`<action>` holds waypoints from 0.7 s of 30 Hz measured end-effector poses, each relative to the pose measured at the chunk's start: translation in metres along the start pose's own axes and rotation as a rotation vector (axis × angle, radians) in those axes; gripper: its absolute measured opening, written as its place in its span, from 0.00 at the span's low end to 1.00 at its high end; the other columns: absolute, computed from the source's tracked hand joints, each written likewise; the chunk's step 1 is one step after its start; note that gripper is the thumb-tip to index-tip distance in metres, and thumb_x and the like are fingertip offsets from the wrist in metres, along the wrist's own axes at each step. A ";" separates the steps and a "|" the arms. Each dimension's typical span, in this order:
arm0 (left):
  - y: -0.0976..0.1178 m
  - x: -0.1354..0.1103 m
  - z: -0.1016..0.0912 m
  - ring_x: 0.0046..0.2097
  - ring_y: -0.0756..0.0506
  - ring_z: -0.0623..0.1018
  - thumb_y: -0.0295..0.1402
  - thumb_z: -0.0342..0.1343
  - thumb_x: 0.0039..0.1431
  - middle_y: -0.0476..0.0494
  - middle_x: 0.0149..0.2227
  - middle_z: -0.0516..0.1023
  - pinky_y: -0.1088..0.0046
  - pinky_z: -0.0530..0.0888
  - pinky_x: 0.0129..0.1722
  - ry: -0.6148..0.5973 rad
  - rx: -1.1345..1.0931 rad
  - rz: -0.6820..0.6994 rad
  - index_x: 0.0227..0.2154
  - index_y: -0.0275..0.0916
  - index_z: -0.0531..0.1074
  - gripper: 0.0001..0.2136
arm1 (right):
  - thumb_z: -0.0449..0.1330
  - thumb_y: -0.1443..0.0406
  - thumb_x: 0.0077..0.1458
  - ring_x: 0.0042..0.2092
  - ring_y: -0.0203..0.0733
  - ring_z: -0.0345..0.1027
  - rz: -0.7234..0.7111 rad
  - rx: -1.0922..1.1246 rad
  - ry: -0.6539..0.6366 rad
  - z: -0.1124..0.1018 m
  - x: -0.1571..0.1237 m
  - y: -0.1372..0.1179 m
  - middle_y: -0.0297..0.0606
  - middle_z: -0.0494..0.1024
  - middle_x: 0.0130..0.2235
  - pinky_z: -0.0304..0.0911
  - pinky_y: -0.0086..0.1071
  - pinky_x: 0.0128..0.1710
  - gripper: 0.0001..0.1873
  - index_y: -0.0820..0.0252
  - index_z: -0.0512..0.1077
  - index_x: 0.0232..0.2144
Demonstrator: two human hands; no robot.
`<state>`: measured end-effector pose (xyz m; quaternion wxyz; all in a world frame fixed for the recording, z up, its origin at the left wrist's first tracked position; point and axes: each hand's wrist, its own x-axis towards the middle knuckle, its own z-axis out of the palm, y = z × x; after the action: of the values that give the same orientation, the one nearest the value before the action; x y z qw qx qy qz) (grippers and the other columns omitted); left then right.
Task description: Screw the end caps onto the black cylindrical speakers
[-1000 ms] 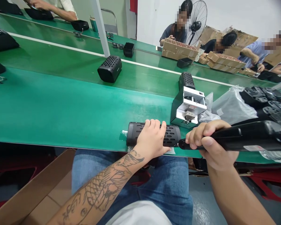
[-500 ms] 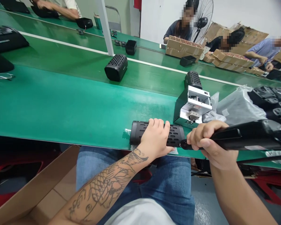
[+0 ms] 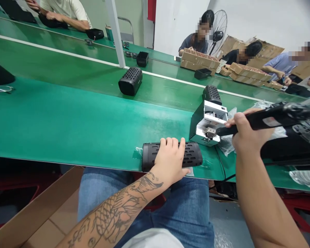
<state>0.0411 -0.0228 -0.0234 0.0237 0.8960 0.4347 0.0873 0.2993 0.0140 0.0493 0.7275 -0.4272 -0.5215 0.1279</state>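
A black slotted speaker housing (image 3: 192,154) lies on its side at the near edge of the green bench. Across its top rests my left hand (image 3: 170,155), fingers wrapped over the far side and thumb toward me. My right hand (image 3: 250,132) grips a black electric screwdriver (image 3: 270,117), held nearly level and pointing left. Its tip is at the metal outlet of a white and black screw feeder (image 3: 208,120); whether a screw sits on the tip is too small to tell.
Behind the feeder stands another slotted housing (image 3: 212,94), with one more (image 3: 130,81) near the white post (image 3: 116,34). Plastic-wrapped black parts (image 3: 294,137) crowd the right. Glasses (image 3: 1,89) lie at left. Several co-workers sit across the bench by cardboard boxes (image 3: 200,61).
My right hand has raised the screwdriver away from the housing's right end, up to the screw feeder. My left hand stays on the housing.
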 end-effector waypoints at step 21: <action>-0.057 -0.021 -0.032 0.59 0.26 0.82 0.59 0.74 0.60 0.29 0.61 0.82 0.47 0.75 0.57 -0.230 -0.102 0.017 0.84 0.43 0.62 0.55 | 0.80 0.61 0.66 0.22 0.39 0.73 0.203 0.462 -0.509 0.049 -0.084 -0.102 0.31 0.78 0.26 0.81 0.40 0.29 0.10 0.55 0.85 0.44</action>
<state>-0.0211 -0.0050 -0.0016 0.1182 0.9015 0.4164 0.0063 0.1945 -0.0761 0.0761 0.6351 -0.2556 -0.5982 0.4165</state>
